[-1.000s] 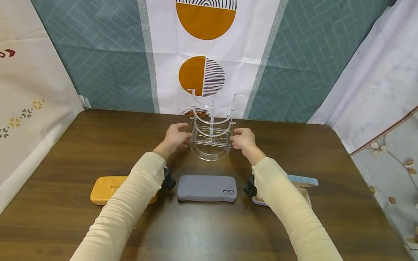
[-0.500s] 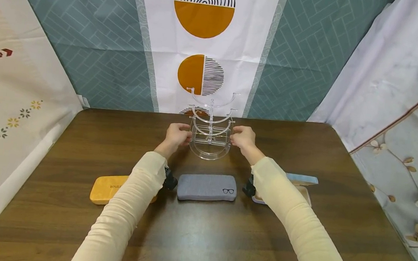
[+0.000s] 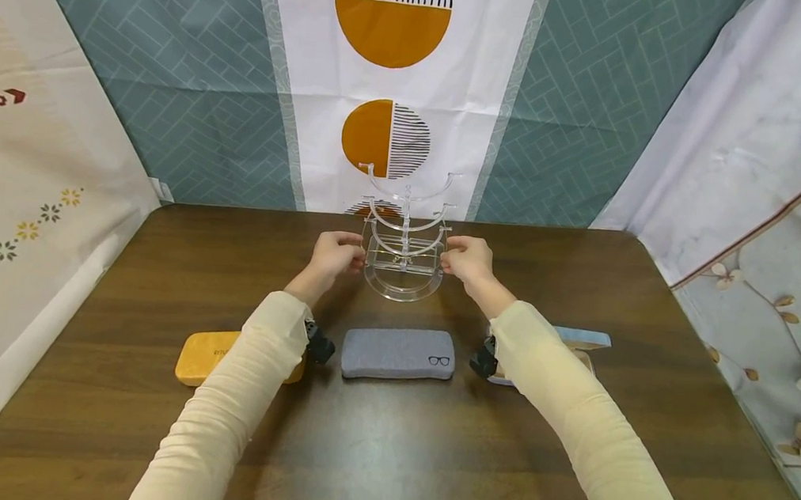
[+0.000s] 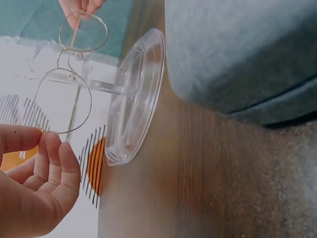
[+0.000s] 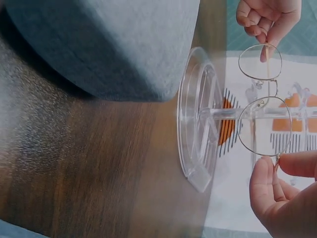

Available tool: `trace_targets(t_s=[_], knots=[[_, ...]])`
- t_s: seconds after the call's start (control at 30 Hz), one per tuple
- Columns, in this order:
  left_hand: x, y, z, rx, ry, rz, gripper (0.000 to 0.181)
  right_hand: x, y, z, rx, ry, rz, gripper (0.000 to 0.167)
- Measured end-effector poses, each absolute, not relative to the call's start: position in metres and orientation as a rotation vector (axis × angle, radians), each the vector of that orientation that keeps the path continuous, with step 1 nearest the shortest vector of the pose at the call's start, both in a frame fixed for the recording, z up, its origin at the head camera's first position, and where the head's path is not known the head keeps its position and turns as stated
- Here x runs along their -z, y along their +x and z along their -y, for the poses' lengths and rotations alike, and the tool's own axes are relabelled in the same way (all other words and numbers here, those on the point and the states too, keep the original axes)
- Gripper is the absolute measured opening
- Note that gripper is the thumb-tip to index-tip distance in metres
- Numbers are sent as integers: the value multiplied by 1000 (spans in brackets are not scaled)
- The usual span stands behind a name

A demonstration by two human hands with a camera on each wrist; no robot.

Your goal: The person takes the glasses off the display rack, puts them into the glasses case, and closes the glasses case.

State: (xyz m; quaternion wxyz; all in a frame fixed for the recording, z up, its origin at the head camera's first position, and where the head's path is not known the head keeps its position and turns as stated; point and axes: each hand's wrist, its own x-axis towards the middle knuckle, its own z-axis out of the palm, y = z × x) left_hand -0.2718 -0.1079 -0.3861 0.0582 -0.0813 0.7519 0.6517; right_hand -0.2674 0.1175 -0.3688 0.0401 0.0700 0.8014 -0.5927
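A pair of round, thin gold-rimmed eyeglasses (image 4: 91,105) spans the space between my two hands. My left hand (image 3: 334,258) pinches one side of the frame near the hinge, thumb against fingers. The opposite side is pinched by my right hand (image 3: 469,261); the right wrist view shows its thumb and fingertips at the lens rim (image 5: 290,125). Between the hands rises a clear plastic tiered display stand (image 3: 401,294) with curved arms. The glasses are at its lower tier; whether they touch an arm I cannot tell.
A grey-blue glasses case (image 3: 398,355) lies in front of the stand. At left, a yellow case (image 3: 199,359) is partly behind the left sleeve. On the right, a light-blue case (image 3: 583,338) stands with its lid raised, partly covered by the right sleeve. Patterned cloth hangs behind the table.
Both hands keep their hold on the glasses at the stand. The forearms have spread slightly apart, and the whole head view has shifted up a little.
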Motion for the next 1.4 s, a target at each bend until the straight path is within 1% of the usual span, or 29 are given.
trace_targets(t_s=[0.33,0.8,1.4], knots=[[381,-251,114,-2077,-173,-2226,31,363,-248,-121,1833,110,-2433,41],[378,-230,116,-2102,-94,-2195,32,362,-228,-125,1870,78,-2402,40],[372,-204,116,-2116,34,-2182,35,362,-203,-135,1917,-36,-2393,40]])
